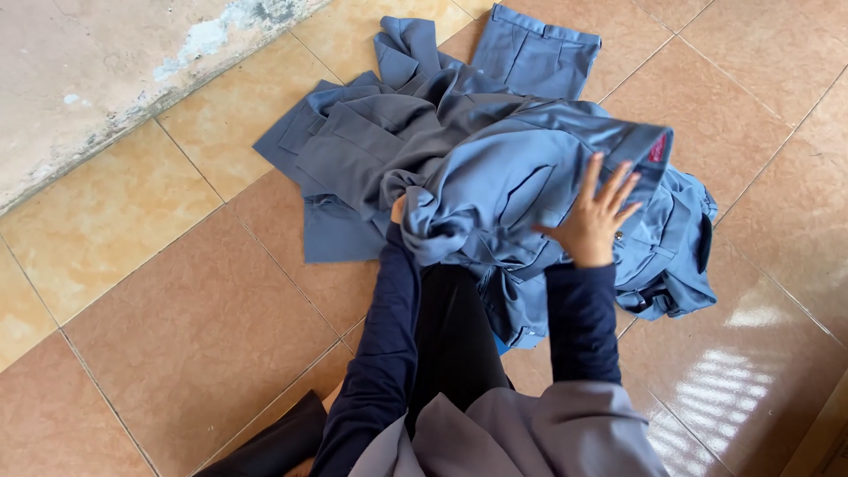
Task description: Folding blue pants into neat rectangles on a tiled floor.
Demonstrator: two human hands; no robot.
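Tan tile floor (177, 300) carries a heap of blue-grey trousers (415, 132) at upper centre. The top pair (521, 194) lies waistband toward the right, long axis roughly left-right. Right hand (594, 221) rests flat, fingers spread; left hand (399, 210) is buried (grip unclear). The bunched cloth could slide off, I judge.

Clothes pile (459, 150) blocks centre; bare tile floor (159, 265) open left.
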